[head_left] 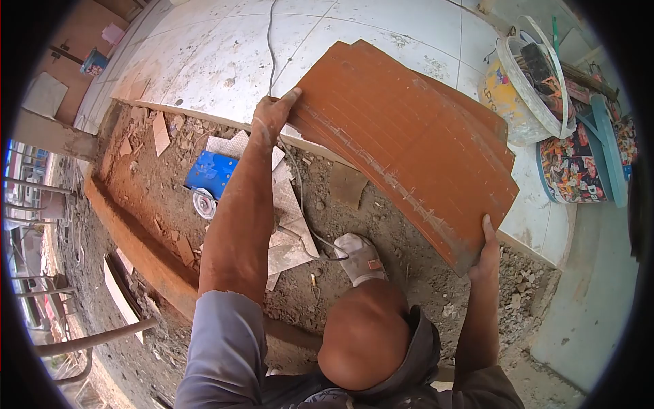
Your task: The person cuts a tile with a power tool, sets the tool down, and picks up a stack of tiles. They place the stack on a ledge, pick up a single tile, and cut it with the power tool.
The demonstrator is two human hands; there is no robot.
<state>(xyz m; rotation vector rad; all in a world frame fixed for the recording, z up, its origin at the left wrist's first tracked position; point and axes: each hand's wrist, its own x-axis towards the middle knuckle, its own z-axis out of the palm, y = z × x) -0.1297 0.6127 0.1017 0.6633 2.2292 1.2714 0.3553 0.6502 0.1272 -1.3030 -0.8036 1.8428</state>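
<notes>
Two-handed grip on a fanned stack of brown tiles (402,146), pinched at far-left corner by L hand (274,114), at near-right corner by R hand (485,255). Held partly over white floor tiles (225,51), partly over dirt (422,255). Also visible: blue power tool (212,172) w/ round disc on dirt, near L forearm; white/yellow bucket (505,95) w/ stuff inside, beyond stack, R side.

1. The left sleeve (221,341) is grey-blue, short and creased, with a loose hem around the arm.
2. The right sleeve (487,390) looks darker, a brownish grey.
3. The trouser leg (428,347) is dark grey, its cloth bunched beside a bare knee (364,334).
4. The shoe (355,253) is off-white and dirty, with a small orange-red patch (374,264).
5. The left hand (274,112) and right hand (485,255) are bare.
</notes>
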